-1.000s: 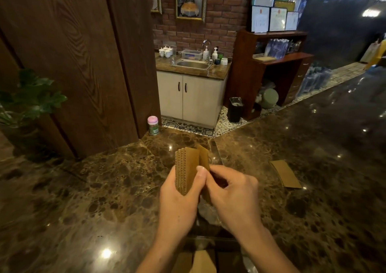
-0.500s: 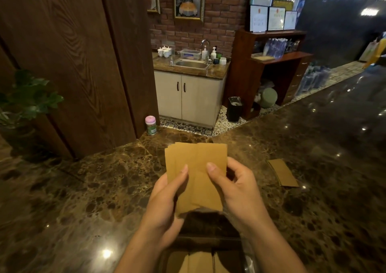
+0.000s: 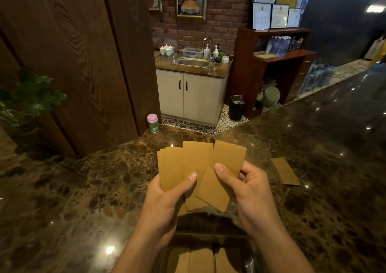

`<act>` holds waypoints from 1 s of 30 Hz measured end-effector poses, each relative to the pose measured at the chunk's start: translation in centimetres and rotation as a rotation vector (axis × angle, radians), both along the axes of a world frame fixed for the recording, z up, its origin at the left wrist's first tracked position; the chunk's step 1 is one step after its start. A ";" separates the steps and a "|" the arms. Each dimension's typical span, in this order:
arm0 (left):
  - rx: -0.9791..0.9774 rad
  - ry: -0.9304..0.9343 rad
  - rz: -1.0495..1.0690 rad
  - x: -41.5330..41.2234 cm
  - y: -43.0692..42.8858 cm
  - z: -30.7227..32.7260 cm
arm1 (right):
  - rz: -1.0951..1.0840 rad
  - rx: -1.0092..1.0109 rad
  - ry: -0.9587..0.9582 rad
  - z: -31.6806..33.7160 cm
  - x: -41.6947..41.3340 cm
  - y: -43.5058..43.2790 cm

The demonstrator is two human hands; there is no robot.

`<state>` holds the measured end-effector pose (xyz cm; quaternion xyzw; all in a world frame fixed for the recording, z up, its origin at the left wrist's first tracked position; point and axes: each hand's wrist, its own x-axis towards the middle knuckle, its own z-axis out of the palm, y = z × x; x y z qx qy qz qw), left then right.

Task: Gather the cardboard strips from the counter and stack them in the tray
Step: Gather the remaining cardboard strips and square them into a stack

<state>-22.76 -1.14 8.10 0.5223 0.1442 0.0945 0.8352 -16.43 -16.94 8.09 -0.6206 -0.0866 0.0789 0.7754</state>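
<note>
Brown shiny stone makes up the counter (image 3: 83, 189), which fills the lower part of the frame. Near the middle, the left hand (image 3: 165, 205) and the right hand (image 3: 250, 191) hold a fan of cardboard strips (image 3: 194, 164) up above the counter. The left thumb presses on the front of the fan's left side, and the fingers curl behind it. The right thumb and fingers pinch the tilted strip on the right side. The strips overlap and spread out like playing cards. Right under the hands, at the bottom edge of the frame, sits a dark tray (image 3: 208, 235) with more strips (image 3: 200, 260) lying flat inside it. To the right of the hands, a small pile of strips (image 3: 285, 171) lies flat on the counter, apart from the hands. Farther up, a little jar with a pink lid (image 3: 153, 123) stands by the foot of a dark wooden wall (image 3: 73, 53). A green plant (image 3: 29, 97) is at the left edge. In the upper middle are a white cupboard (image 3: 191, 97) with a sink (image 3: 193, 62) on top and a black bin (image 3: 237, 107) beside it.
</note>
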 end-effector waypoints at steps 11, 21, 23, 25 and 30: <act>0.009 0.081 -0.054 -0.5 -0.3 -0.1 | 0.172 -0.134 -0.232 1.4 0.4 -1.5; -0.171 0.079 -0.153 -1.2 0.5 0.8 | 0.458 -0.948 -1.230 2.3 1.8 -4.7; -0.091 0.071 -0.139 -1.3 1.2 0.5 | 0.493 -1.004 -1.260 2.5 1.6 -5.1; -0.010 0.079 -0.092 -1.1 2.0 -0.1 | 0.537 -0.956 -1.113 3.2 1.3 -5.5; 0.195 0.088 -0.193 -1.2 2.6 -0.4 | 0.491 -0.797 -0.637 5.6 1.9 -5.4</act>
